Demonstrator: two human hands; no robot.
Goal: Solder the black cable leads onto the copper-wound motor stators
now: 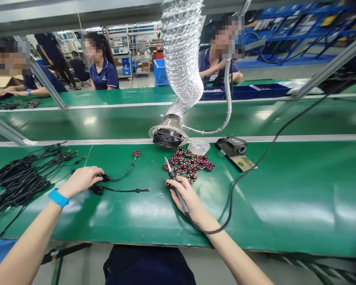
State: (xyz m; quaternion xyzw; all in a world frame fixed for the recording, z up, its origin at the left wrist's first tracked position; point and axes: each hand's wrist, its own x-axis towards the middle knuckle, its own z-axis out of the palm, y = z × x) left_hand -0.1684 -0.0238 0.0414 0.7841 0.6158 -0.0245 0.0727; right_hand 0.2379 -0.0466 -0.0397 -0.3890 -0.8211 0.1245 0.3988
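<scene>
Nearest is the wearer's dark lap [148, 267], at the bottom edge. Beyond it, the right hand [191, 200] grasps a soldering iron [182, 202], its tip at the left edge of a cluster of small round parts [183, 161] on the green bench [299, 202]; whether the fingers also touch the nearest one is hard to tell. If hot, the tip could scorch them in a slip. The cord [231, 194] crosses the right wrist, so a snag could jerk the iron. The left hand [84, 180] is closed on a coiled cable [105, 177] ending in a lone round part [137, 153]; tugging could strain that joint. Farther out are a cable pile [20, 178], left, and a tape roll [200, 147] beside a hanging fan [167, 138].
</scene>
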